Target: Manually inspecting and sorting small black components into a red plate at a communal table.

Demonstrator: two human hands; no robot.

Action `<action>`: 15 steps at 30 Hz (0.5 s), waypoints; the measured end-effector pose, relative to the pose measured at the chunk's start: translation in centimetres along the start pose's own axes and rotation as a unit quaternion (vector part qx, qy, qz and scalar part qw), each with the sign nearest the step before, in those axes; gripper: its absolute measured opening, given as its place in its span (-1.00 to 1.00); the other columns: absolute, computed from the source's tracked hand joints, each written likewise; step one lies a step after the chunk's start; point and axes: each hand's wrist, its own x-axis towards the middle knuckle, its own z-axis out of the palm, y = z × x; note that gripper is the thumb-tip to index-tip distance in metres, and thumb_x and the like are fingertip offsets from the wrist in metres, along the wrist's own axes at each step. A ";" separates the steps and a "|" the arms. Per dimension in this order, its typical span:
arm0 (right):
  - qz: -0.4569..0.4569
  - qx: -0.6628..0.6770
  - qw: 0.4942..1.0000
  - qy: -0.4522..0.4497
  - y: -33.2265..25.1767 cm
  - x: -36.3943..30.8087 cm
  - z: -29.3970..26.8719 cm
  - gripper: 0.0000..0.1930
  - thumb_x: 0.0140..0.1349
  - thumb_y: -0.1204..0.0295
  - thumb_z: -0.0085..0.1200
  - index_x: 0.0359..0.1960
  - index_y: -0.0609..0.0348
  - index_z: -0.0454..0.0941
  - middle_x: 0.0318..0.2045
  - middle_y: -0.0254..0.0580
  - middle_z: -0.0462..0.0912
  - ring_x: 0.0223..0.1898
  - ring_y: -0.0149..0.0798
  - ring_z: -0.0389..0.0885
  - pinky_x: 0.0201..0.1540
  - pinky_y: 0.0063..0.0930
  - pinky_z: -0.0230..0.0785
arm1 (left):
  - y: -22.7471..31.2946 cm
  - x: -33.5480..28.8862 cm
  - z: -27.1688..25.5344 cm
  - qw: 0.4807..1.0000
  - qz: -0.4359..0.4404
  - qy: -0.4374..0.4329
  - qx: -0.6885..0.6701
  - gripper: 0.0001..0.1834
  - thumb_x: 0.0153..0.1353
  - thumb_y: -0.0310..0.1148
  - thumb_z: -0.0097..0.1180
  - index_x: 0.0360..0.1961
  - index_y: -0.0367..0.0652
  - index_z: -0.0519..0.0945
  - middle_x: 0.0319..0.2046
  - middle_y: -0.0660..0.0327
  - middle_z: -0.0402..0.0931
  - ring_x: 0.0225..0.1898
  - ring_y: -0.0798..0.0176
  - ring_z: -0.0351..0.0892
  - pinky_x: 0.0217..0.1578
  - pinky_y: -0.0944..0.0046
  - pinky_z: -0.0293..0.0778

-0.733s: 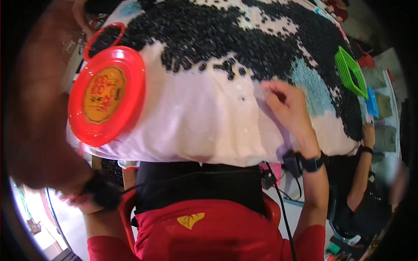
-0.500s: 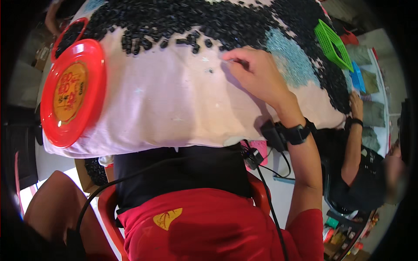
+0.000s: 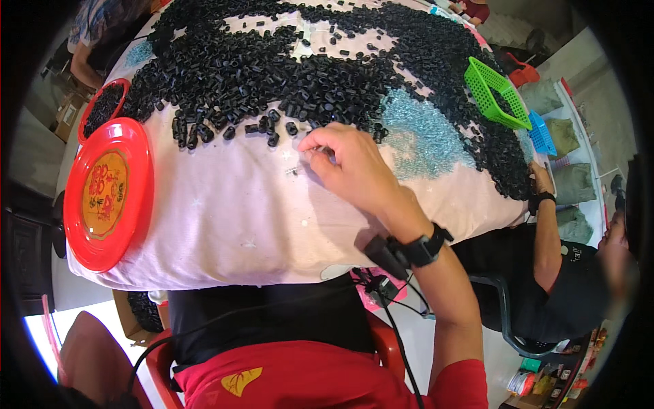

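My right hand [image 3: 351,163] is over the pale pink cloth [image 3: 225,204], just in front of the near edge of a wide spread of small black plastic pieces [image 3: 238,82]. Its thumb and forefinger are curled together; whatever lies between them is too small to make out. A few tiny dark bits [image 3: 293,172] are on the cloth beside the thumb. To the right of the hand is a heap of small silvery-blue metal pieces [image 3: 426,136]. A dark band with a boxy device [image 3: 409,252] circles my right wrist. My left hand is out of sight.
A red round plate [image 3: 139,204] lies at the table's left, below a red-rimmed bowl [image 3: 102,109] of black pieces. Green [image 3: 494,95] and blue [image 3: 541,133] baskets stand at right. A co-worker's hand [image 3: 541,178] rests at the right edge; another person's arm [image 3: 83,67] shows far left.
The view has shifted, showing more of the table's far side. My right hand appears lower and further left in the picture, still near the same tiny bits, its fingers still curled together.
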 end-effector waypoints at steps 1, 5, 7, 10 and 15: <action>-0.026 -0.046 0.999 0.009 0.9 0.3 -0.4 -0.87 0.24 0.47 0.15 -0.27 0.16 0.74 -0.40 0.01 0.69 -0.35 0.03 0.68 -0.24 -0.15 0.50 | 8.0 -11.1 -9.5 1.000 -0.007 -0.005 -0.011 -0.42 0.53 -0.20 -0.16 0.44 -0.31 0.33 0.34 -0.01 0.44 0.33 0.06 0.45 0.29 0.12 0.37; 0.052 0.084 0.995 0.000 -0.6 3.7 -0.3 -0.84 0.26 0.51 0.12 -0.20 0.17 0.74 -0.41 -0.05 0.72 -0.50 -0.23 0.63 -0.41 -0.37 0.43 | 24.7 -32.8 -21.8 0.998 0.020 0.045 0.035 -0.42 0.52 -0.20 -0.16 0.44 -0.32 0.33 0.34 -0.02 0.44 0.33 0.05 0.45 0.29 0.12 0.37; 0.066 0.135 0.989 -0.014 -1.4 4.7 -0.7 -0.83 0.26 0.51 0.13 -0.19 0.17 0.74 -0.42 -0.09 0.71 -0.51 -0.27 0.61 -0.41 -0.39 0.41 | 33.1 -29.5 -23.8 0.995 0.017 0.067 0.068 -0.42 0.52 -0.20 -0.16 0.44 -0.32 0.33 0.34 -0.02 0.44 0.33 0.05 0.45 0.29 0.12 0.37; 0.091 0.152 0.984 -0.004 -0.3 2.7 -3.2 -0.83 0.25 0.52 0.14 -0.17 0.18 0.73 -0.41 -0.13 0.71 -0.48 -0.25 0.61 -0.38 -0.37 0.42 | 37.4 -31.1 -25.0 0.993 0.013 0.065 0.100 -0.42 0.52 -0.20 -0.16 0.44 -0.33 0.33 0.35 -0.02 0.44 0.33 0.04 0.45 0.29 0.11 0.37; -0.024 -0.087 0.993 -0.073 -0.9 1.5 -1.0 -0.80 0.21 0.54 0.17 -0.15 0.22 0.73 -0.29 -0.05 0.71 -0.19 0.05 0.63 -0.11 -0.17 0.48 | 19.6 -19.9 -9.1 0.993 0.029 0.095 0.057 -0.41 0.51 -0.20 -0.16 0.43 -0.34 0.33 0.35 -0.03 0.43 0.33 0.04 0.45 0.29 0.11 0.37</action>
